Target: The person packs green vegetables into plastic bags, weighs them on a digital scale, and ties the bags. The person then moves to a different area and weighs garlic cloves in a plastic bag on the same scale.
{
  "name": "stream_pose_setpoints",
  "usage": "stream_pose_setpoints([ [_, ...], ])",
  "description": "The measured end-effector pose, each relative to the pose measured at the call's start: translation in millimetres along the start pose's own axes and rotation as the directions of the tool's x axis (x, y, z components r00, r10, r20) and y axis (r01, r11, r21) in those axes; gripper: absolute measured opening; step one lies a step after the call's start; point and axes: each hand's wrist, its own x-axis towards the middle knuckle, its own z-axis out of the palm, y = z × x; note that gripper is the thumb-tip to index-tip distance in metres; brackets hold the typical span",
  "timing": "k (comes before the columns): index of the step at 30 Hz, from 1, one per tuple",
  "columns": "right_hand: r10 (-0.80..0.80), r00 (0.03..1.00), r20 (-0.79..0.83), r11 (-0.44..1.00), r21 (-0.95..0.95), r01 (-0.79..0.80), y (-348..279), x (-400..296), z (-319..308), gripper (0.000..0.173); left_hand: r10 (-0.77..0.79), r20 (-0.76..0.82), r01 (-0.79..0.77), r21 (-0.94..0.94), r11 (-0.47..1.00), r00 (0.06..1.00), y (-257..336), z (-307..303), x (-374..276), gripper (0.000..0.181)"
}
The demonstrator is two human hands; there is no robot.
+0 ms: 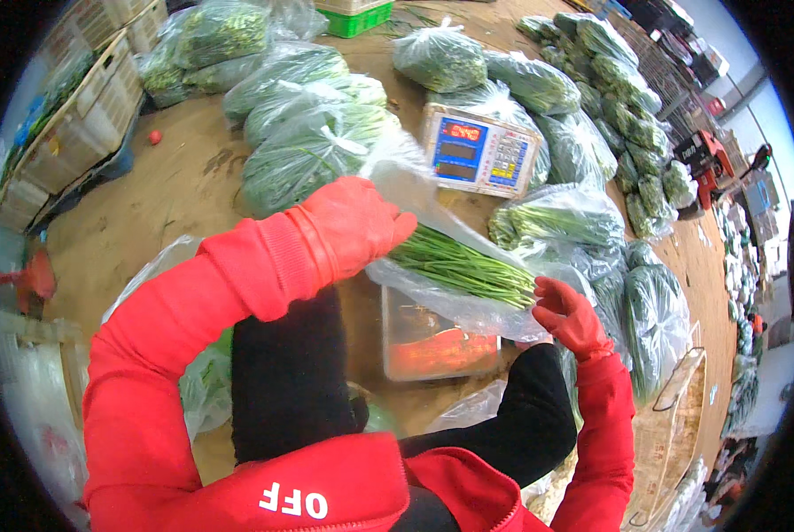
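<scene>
A clear plastic bag (437, 307) wraps a bundle of long thin green vegetable stalks (467, 266), held above the steel platform (430, 362) of a scale. My left hand (360, 226), in a red rubber glove, is closed on the bag at the leafy end. At the pale cut ends, my right hand (570, 316), also gloved, has curled fingers beside the bag's edge; whether it grips the film is unclear. Behind the bundle stands the scale's display panel (482, 151) with lit red digits and a keypad.
Tied bags of greens (304, 156) lie beyond my left hand, and more bags (556, 219) surround the display on the right. A cream plastic crate (78, 126) stands at far left. Near my right arm is a worn cream crate (669, 412). A red pallet jack (703, 163) is farther off.
</scene>
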Motion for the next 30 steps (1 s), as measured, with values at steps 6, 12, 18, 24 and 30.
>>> stream_pose_setpoints([
  [6, -0.200, 0.979, 0.028, 0.974, 0.113, 0.196, -90, -9, 73, 0.032, -0.637, -0.338, 0.347, -0.618, 0.706, 0.693, 1, -73, -133, 0.025],
  [12, -0.295, 0.952, 0.078, 0.905, 0.341, 0.253, -197, 5, 197, 0.039, -0.953, 0.155, 0.054, -0.988, -0.146, 0.259, 56, -98, -286, 0.023],
  [18, -0.885, 0.453, 0.108, 0.458, 0.024, 0.889, -293, -14, 309, 0.087, -0.947, 0.219, 0.936, -0.313, 0.162, 0.237, 102, -15, -348, 0.021],
  [24, -0.526, 0.653, 0.546, 0.395, -0.523, 0.755, -259, 4, 392, 0.048, -0.940, 0.166, 0.432, -0.902, -0.023, 0.297, 97, -25, -317, 0.018],
  [30, -0.466, 0.859, 0.212, 0.882, 0.029, 0.471, -257, 27, 312, 0.017, -0.561, 0.778, 0.926, -0.071, 0.370, 0.284, 109, 45, -360, 0.021],
])
